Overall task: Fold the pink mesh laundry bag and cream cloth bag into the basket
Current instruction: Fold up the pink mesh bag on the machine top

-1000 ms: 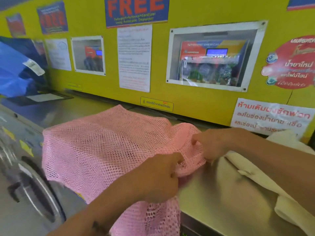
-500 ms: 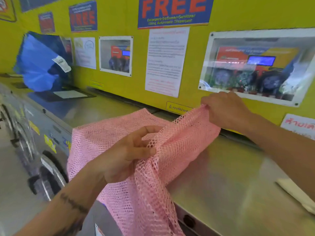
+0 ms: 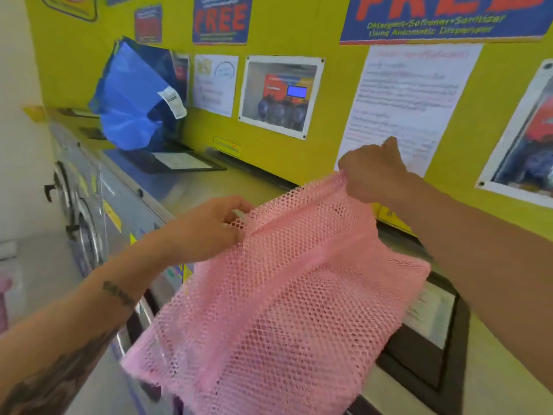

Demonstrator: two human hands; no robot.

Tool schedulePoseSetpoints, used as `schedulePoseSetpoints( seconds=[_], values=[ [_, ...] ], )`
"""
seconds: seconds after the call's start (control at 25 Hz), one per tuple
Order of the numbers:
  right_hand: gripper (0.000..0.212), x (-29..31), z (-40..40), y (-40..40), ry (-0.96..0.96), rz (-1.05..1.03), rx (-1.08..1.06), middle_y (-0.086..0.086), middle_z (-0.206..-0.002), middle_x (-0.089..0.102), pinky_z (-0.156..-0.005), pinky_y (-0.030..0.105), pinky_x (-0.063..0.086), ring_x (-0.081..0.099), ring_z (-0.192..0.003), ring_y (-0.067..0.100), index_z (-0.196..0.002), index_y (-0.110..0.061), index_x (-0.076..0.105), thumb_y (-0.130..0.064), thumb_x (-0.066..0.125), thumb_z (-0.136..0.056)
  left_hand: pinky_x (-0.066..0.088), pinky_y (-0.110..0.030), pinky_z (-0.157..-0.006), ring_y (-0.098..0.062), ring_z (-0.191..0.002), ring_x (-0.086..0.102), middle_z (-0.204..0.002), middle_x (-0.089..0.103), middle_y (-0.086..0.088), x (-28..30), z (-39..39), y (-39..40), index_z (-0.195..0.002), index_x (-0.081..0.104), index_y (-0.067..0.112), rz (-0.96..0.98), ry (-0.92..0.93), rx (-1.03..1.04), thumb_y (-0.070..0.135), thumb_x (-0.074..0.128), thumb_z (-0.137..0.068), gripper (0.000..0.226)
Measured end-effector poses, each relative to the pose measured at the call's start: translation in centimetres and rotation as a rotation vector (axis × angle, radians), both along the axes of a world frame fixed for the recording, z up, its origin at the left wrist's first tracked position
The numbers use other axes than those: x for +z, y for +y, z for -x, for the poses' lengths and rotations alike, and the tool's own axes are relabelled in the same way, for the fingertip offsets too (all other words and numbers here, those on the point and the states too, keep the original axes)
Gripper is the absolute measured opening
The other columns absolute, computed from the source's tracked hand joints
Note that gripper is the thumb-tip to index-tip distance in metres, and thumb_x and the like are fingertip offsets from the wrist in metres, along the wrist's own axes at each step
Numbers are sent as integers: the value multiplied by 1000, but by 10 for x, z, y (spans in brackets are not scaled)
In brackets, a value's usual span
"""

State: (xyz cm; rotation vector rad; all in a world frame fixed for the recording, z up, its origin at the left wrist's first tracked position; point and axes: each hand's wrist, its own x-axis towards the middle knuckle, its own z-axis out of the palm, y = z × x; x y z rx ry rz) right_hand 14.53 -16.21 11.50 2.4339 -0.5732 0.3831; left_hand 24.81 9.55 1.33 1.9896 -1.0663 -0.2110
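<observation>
The pink mesh laundry bag (image 3: 284, 301) hangs in the air above the steel top of the washing machines, held up by its upper edge. My left hand (image 3: 209, 226) pinches the edge's near left end. My right hand (image 3: 372, 172) pinches the far right end, raised higher, close to the yellow wall. The mesh droops between and below the hands, doubled over on itself. Neither the cream cloth bag nor the basket is in view.
A steel machine top (image 3: 191, 187) runs along a yellow wall with posters. A blue bag (image 3: 131, 97) stands at the far left on it. Black-framed lids (image 3: 176, 161) (image 3: 431, 348) are set into the top. Washer doors (image 3: 86, 229) face the aisle at left.
Both hands have lifted the pink mesh bag off the machine top and spread apart along its edge. The view swung left, and the cream cloth bag dropped out of sight.
</observation>
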Motion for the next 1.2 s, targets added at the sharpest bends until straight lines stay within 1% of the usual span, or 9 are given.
schedulePoseSetpoints(
  seconds=[0.12,0.2,0.28,0.44,0.56,0.68,0.76,0.92,1.2],
  values=[
    [24,-27,-30,-11,52,-55,-128,7,-97,57,-108,54,23,56,-102,32,-101,-17,61,-11,48,-82,50,-33,-81,-16,-88,60,-109,63,-2,-11,-23,-19,-117,55,32,-71,-197,129,4,56,-87,42],
    [35,-43,-42,-19,47,-89,-184,10,-115,56,-106,55,27,50,-113,33,-119,-18,57,-17,49,-85,48,-37,-93,-21,-106,56,-126,56,-5,-18,-19,-37,-131,50,24,0,-424,205,3,52,-87,49],
    [45,-55,-46,-20,41,-167,-171,12,-126,50,-101,53,33,46,-119,35,-130,-19,48,-26,52,-85,39,-41,-108,-21,-123,47,-139,48,-1,-25,-4,-52,-138,45,26,61,-550,89,21,50,-93,46],
    [44,-70,-18,-15,119,-525,-108,2,-124,55,-86,40,44,54,-111,28,-133,-23,48,-38,48,-91,20,-49,-119,-16,-142,29,-156,33,4,-45,2,-80,-148,33,35,-359,-508,-224,59,24,-95,60],
    [47,-80,18,-30,289,-707,-183,1,-141,52,-100,38,41,50,-123,25,-133,-22,52,-47,40,-95,27,-46,-116,-15,-136,37,-152,39,6,-45,-21,-98,-146,40,32,-338,-508,-262,59,29,-95,59],
    [59,-93,50,-45,223,-781,-145,2,-159,31,-117,31,23,30,-144,20,-150,-17,34,-44,45,-98,33,-39,-114,-15,-132,43,-148,45,3,-38,-32,-121,-142,46,27,-319,-497,-359,56,35,-95,57],
    [62,-97,66,-48,114,-807,-129,1,-161,28,-116,27,19,26,-146,17,-152,-18,30,-38,49,-97,33,-37,-113,-16,-131,44,-146,48,0,-31,-28,-136,-141,49,26,-343,-494,-382,52,38,-95,53],
    [57,-82,99,-54,8,-782,-90,-5,-154,39,-112,34,32,38,-138,17,-146,-30,38,-40,53,-92,32,-36,-113,-19,-133,44,-146,49,0,-20,-13,-148,-138,51,24,-353,-498,-319,37,47,-96,44],
    [57,-44,199,-44,112,-704,-68,-4,-151,43,-105,30,37,44,-132,17,-146,-25,39,-36,57,-93,53,-38,-91,-17,-96,65,-106,72,4,-4,59,-141,-107,70,25,37,-478,-139,14,53,-89,27]
  ],
)
